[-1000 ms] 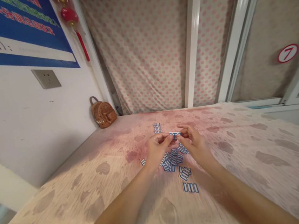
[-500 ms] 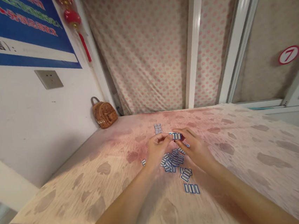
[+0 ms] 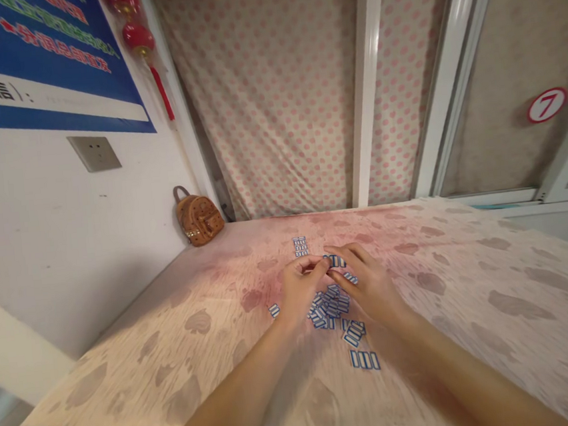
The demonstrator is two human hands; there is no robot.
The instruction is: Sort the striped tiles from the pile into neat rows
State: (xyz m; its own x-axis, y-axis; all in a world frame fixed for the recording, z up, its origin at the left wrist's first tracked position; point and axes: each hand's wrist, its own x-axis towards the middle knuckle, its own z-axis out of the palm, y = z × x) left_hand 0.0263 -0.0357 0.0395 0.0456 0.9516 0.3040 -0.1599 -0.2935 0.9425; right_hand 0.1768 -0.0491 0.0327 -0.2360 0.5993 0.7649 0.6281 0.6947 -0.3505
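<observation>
A small blue-and-white striped piece [image 3: 337,261] is held up between my two hands, just above the table. My left hand [image 3: 303,281] pinches its left end between thumb and fingers. On the other side, my right hand [image 3: 368,275] has its fingers curled round the right end, hiding part of it. Under the hands lies a loose heap of similar striped pieces [image 3: 329,308]. Beyond my left hand several more are laid in a neat column [image 3: 300,246]. One piece [image 3: 274,310] sits alone left of my left wrist, and others [image 3: 365,359] lie nearer to me.
A patterned cloth covers the table [image 3: 203,368]. At its far left corner, against the wall, stands a small brown backpack [image 3: 200,218]. A dotted curtain [image 3: 272,93] hangs behind the table, beside a white-framed sliding door [image 3: 452,76].
Both hands stay in nearly the same place. The right fingers and the held piece have shifted slightly, and the piece now appears a little lower. The heap looks the same.
</observation>
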